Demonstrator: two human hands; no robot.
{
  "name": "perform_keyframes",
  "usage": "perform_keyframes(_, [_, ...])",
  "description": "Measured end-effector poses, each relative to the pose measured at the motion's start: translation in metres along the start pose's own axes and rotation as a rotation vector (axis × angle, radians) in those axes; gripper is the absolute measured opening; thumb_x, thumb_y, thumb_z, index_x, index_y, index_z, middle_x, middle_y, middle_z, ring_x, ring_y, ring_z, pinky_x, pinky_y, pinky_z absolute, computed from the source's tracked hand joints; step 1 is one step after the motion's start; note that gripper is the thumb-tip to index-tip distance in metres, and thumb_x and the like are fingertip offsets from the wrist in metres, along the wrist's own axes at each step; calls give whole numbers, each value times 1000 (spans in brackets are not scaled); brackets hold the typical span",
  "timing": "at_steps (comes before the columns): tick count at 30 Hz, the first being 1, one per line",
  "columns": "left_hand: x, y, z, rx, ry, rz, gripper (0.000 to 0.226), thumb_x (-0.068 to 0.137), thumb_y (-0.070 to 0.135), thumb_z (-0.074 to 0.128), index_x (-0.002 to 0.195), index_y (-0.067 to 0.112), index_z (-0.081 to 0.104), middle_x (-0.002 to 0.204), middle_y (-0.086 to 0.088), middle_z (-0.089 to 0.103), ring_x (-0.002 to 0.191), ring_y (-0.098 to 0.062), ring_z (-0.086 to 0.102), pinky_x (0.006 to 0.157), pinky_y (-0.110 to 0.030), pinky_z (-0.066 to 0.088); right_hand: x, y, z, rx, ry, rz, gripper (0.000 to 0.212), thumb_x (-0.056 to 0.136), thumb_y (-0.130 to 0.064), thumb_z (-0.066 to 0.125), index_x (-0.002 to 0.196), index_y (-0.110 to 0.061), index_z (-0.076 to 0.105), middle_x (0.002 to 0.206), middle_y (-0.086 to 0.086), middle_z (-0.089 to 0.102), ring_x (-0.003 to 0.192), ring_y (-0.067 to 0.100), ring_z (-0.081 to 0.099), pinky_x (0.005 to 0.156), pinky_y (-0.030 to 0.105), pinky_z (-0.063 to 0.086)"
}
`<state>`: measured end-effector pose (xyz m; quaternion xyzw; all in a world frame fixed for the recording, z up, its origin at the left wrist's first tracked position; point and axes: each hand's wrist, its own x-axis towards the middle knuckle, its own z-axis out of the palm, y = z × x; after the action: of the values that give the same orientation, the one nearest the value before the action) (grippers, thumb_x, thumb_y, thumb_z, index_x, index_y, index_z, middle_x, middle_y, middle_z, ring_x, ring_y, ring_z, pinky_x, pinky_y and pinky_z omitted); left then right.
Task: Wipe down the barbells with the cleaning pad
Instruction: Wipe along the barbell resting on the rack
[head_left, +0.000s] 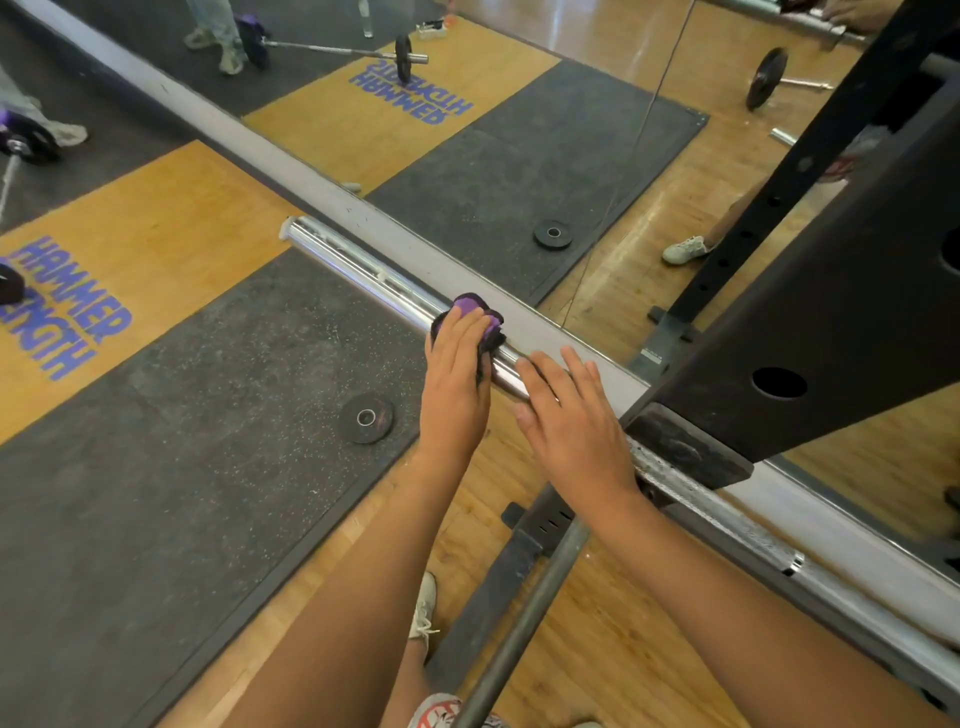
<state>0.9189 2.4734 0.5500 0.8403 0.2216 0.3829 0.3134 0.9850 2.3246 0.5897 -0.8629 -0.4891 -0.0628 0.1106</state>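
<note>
A chrome barbell (358, 267) rests on a black rack and runs from the upper left down to the right, its bare sleeve end pointing away from me. My left hand (457, 379) presses a purple and black cleaning pad (480, 317) onto the sleeve, fingers curled over it. Just to the right, my right hand (571, 421) lies flat on the bar with its fingers spread, near the rack hook. The knurled shaft (727, 519) continues to the lower right.
The black rack upright (810, 322) crosses the right side. A wall mirror with a grey sill (218, 124) lies just behind the bar. A small black plate (366, 418) lies on the rubber mat. A grey safety bar (524, 618) slants below my arms. My shoe (423, 613) is below.
</note>
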Motion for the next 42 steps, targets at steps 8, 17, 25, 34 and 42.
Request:
perform_keyframes(8, [1,-6,5,-13,31,33,36,103,9,45,135,5,59,143,-9,57,147,-25,39,121,-57,25,-43,-30,-5,18,-138,310,79,105,-43,34,160,-13,-13,168,13,-14,155,27,-12,126,45,-3])
perform_keyframes(17, [5,-6,-10,136,-171,362,31,103,12,54,132,6,63,139,-7,62,140,-26,47,123,-42,21,-53,-42,15,-31,-57,356,82,100,-49,32,162,-12,-7,169,16,-1,157,31,-8,126,53,0])
perform_keyframes(25, [3,7,-6,117,-100,135,30,102,10,52,130,8,63,135,-6,62,139,-24,47,124,-37,20,-52,-40,18,96,66,382,68,105,-38,35,163,-20,6,170,9,10,157,23,-1,127,47,-3])
perform_keyframes(34, [13,4,-12,136,-139,161,30,105,14,47,129,9,63,135,-5,62,139,-23,46,122,-46,27,-31,-34,23,112,224,424,56,108,-32,45,160,-22,27,163,11,34,153,22,26,126,52,11])
perform_keyframes(42, [24,3,-17,168,-215,166,27,105,17,45,125,10,62,130,-3,62,134,-27,50,117,-42,29,-31,-37,28,106,270,429,56,108,-34,39,161,-23,25,164,11,30,154,24,23,126,47,1])
